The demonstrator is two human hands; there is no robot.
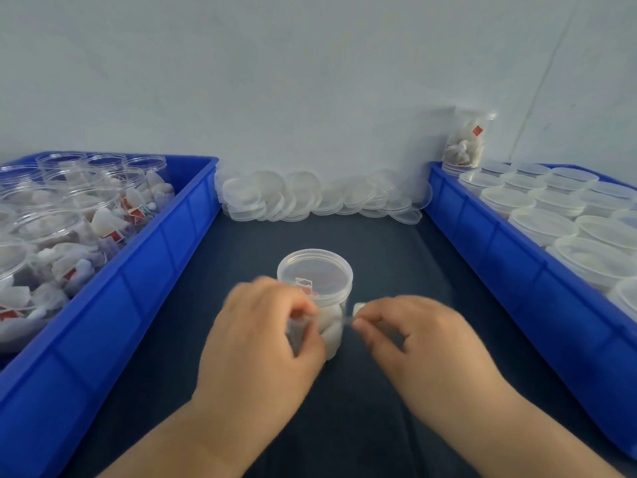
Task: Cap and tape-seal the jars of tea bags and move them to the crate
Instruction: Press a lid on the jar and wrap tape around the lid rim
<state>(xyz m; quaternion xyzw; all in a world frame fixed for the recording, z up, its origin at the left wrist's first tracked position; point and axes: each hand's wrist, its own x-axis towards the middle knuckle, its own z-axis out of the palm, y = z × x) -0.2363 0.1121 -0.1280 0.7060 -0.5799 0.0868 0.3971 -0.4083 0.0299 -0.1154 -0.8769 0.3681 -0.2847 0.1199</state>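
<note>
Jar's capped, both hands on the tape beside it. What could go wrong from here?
1. The left hand and right hand pinch the tape; neither seems to steady the capped jar, so pressing tape on could tip it.
2. The thin, clear tape may fold on itself or miss the lid seam.
3. The right crate looks nearly full, with one stacked jar on top; another could topple.

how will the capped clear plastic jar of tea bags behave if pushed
Probably light: the clear plastic jar shows only tea bags. It stands upright on the dark cloth, so likelier to tip than roll. Smooth walls may slip.
</note>
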